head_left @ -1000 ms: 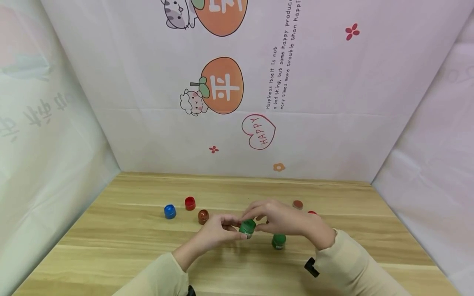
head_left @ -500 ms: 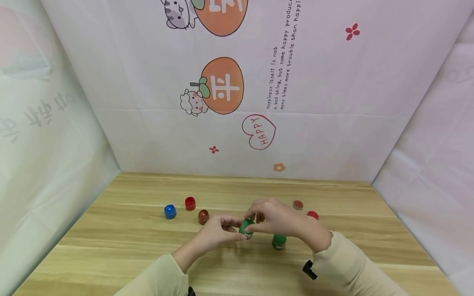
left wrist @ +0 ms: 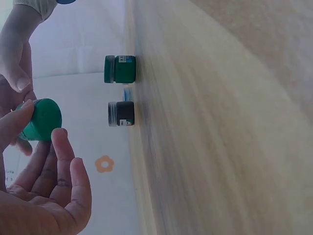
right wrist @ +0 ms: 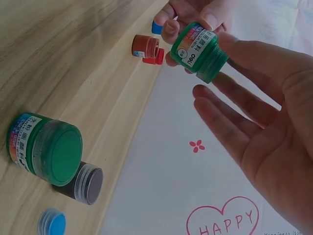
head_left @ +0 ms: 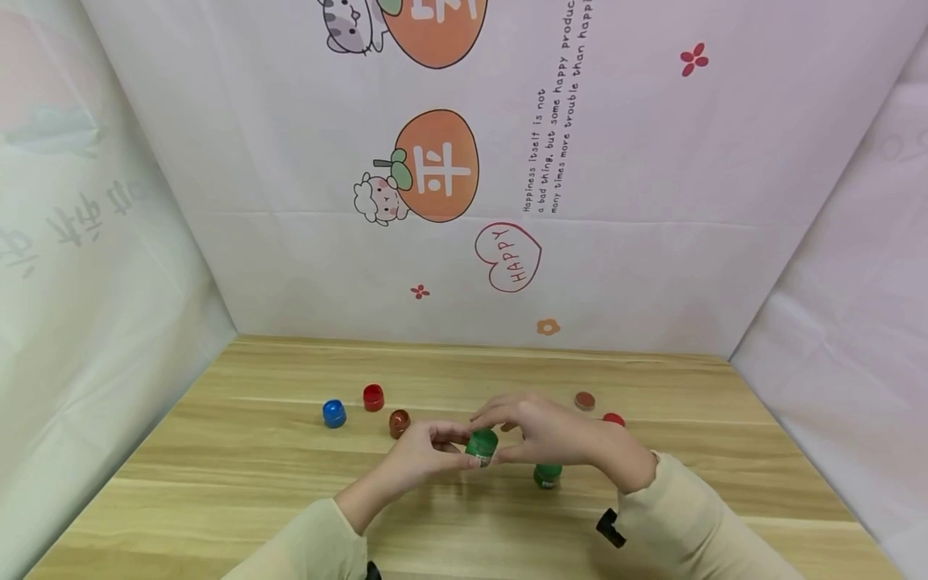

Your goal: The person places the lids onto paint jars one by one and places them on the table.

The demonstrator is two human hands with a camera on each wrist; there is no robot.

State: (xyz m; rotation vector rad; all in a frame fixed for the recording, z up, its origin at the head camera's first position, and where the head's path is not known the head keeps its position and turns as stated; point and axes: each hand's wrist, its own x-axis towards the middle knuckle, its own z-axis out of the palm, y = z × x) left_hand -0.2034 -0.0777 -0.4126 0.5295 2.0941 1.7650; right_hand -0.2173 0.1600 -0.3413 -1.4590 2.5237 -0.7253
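Note:
In the head view my left hand [head_left: 413, 463] holds a small green paint jar [head_left: 482, 447] above the table, pinched between thumb and fingers. The right wrist view shows its printed label and ridged lid [right wrist: 212, 64]. My right hand [head_left: 547, 431] reaches round the lid end, its fingers spread and fairly straight. In that wrist view, its thumb is close against the jar near the lid, while the other fingers stand apart from it; contact is hard to tell. Another green paint jar [head_left: 547, 476], lidded, stands on the table below my right hand.
Blue [head_left: 334, 414], red [head_left: 373, 397] and brown [head_left: 399, 424] paint jars stand uncapped to the left. A brown lid [head_left: 584, 400] and red lid [head_left: 614, 420] lie to the right. A dark lidded jar [right wrist: 88, 183] and blue lid [right wrist: 53, 224] show beside the second green jar.
Half a second ago my right fingers were curled in closer, with the thumb across the held jar. Now they have spread back out. My left hand keeps its hold almost unmoved.

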